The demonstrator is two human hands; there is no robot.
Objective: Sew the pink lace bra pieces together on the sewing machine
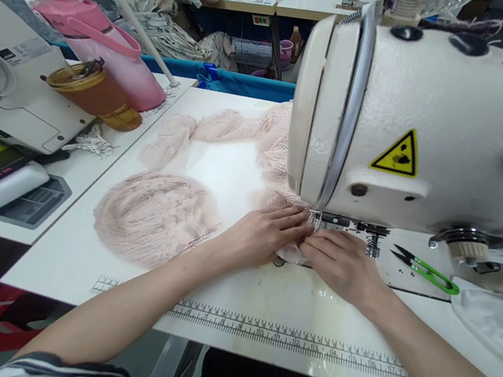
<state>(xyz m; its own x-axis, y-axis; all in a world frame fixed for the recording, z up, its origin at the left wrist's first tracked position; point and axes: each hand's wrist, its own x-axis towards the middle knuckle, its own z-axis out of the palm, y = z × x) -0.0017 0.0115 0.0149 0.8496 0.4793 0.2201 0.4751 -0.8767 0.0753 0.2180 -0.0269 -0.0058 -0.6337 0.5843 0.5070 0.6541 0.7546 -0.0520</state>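
Where both hands [304, 245] meet: pink lace [157, 218].

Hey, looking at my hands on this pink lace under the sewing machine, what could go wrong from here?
1. Both the left hand and right hand press the pale pink lace fabric right at the needle area of the cream sewing machine; fingertips might get caught.
2. The loose lace heaped to the left may snag or feed unevenly.
3. The green-handled thread snips lie open beside the right hand and could nick it.
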